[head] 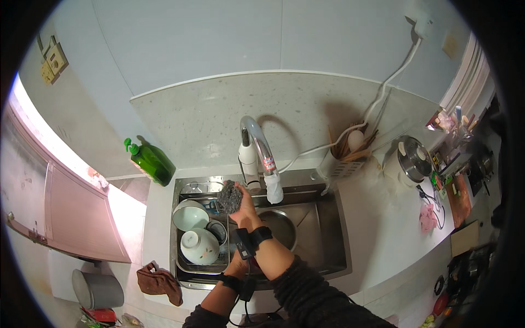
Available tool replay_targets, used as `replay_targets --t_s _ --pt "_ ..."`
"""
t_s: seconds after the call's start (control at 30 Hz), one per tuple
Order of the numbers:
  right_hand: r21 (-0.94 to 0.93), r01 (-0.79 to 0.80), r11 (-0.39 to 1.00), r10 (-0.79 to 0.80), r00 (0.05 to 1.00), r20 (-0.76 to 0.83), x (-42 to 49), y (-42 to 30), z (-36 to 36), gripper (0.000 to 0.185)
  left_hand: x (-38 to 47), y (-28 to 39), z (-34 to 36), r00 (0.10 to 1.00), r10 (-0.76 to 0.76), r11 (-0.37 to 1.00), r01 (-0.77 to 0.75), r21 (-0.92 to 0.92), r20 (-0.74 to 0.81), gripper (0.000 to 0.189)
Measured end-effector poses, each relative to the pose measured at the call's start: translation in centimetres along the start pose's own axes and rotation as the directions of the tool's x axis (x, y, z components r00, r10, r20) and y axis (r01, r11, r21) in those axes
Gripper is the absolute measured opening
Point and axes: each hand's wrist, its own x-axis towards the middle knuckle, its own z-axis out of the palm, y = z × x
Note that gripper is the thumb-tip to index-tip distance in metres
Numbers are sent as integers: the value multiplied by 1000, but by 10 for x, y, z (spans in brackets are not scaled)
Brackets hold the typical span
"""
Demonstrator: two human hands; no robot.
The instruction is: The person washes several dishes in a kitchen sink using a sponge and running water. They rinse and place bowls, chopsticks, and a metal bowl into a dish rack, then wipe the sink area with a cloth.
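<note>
A grey steel-wool scourer (229,197) is gripped in my right hand (245,207), just left of the faucet (255,151) whose spout has a white covering. My left hand (238,265) is lower, by the front of the steel sink (342,246), largely hidden beneath my right forearm; what it touches cannot be told. A wire rack (223,262) in the sink's left part holds an upturned white bowl (201,248), a pale bowl (190,217) and a small dark dish (216,233). Partly covered by my right arm, a round metal pan or lid (283,225) lies in the basin.
A green pump bottle (151,164) stands left behind the sink, and a brown cloth (158,283) lies at its front left. To the right are a utensil holder with chopsticks (348,160), a lidded pot (410,162), a white cable (385,86) and a pink cloth (427,218).
</note>
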Motion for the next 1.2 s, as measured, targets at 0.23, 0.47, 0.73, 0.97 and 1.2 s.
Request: replay_targets --t_s 0.23,0.47,0.73,0.97,1.2 --pt "32 208 978 -209 978 22 -11 -37 8 22 15 8 13 993 116 966 -107 237 -25 18" --pt "-316 125 940 -146 988 -42 -105 -71 -22 20 31 13 47 991 12 980 15 200 -135 25" --pt "-412 332 848 -491 784 -380 -193 -156 -81 28 55 -6 83 999 43 989 -44 138 10 28" --pt "-311 289 906 -392 850 -353 -194 -149 -87 36 54 6 89 995 75 997 -74 10 -63 32" --pt "-715 295 634 -532 837 -127 -158 -107 -84 41 59 25 83 995 103 994 -103 -19 8 34"
